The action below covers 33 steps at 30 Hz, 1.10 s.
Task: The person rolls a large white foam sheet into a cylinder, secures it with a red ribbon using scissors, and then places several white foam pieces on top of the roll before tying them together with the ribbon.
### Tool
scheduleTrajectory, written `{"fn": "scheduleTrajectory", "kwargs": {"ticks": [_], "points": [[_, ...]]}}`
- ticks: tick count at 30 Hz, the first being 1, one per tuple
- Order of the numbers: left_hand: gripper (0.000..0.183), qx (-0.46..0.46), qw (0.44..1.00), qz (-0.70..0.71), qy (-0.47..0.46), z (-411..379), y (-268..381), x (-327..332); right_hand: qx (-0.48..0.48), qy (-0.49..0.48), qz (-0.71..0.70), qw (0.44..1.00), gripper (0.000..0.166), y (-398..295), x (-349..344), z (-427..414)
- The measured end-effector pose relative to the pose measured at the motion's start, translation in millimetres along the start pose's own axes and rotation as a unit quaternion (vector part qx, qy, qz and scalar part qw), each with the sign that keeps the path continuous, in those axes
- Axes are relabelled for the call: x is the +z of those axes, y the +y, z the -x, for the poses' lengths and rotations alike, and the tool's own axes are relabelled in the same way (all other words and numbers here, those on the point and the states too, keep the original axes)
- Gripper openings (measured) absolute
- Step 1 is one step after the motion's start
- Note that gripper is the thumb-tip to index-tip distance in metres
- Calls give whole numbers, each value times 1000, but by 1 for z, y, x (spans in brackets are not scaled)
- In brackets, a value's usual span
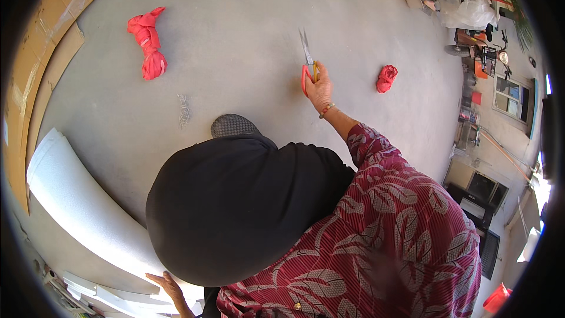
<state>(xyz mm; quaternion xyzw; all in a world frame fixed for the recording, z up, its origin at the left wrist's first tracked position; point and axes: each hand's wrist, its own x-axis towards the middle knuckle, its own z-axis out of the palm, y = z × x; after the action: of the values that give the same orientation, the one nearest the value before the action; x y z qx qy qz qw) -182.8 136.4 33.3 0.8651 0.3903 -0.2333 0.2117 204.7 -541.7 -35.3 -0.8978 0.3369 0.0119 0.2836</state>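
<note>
My right hand (319, 86) grips a pair of scissors (305, 49) with red and yellow handles, low over the grey floor. Their pointed blades are slightly parted and aim away from me. At the lower left, my left hand (170, 288) rests against a long white foam roll (88, 212), fingers apart. A bundle of red strip material (151, 44), wound and knotted, lies on the floor ahead to the left. To the right of the scissors is a smaller red roll (386, 79) of similar material. Near my shoe (234, 125) sits a small tangle of thin clear strands (184, 110).
A large cardboard sheet (57, 22) curves along the left edge. White foam pieces (110, 296) lie behind the roll. Along the right wall stand an electric scooter or bike (479, 48), plastic sheeting (468, 12) and a red bucket (497, 298). My black-clad knee (229, 207) fills the middle.
</note>
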Motion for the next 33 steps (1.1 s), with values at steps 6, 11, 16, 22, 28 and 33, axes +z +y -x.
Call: {"fn": "scheduleTrajectory", "kwargs": {"ticks": [6, 11, 16, 22, 28, 33], "points": [[115, 73, 990, -51, -111, -16, -87, -6, 294, 253, 57, 920, 54, 132, -95, -45], [114, 52, 993, -95, -43, -17, -64, -9, 137, -284, 643, 698, 17, 188, -173, -74], [113, 44, 994, -94, -47, -17, -51, -1, 378, -142, 204, 892, 15, 235, -180, -111], [111, 51, 992, -108, -31, -21, -42, -10, 403, 2, -39, 914, 14, 196, -116, -78], [110, 50, 993, -104, -12, -15, -51, -12, 17, 0, 57, 998, 49, 124, -69, -10], [109, 96, 989, -112, 9, -12, -56, -7, -94, -103, 64, 988, 58, 46, -48, 36]]}}
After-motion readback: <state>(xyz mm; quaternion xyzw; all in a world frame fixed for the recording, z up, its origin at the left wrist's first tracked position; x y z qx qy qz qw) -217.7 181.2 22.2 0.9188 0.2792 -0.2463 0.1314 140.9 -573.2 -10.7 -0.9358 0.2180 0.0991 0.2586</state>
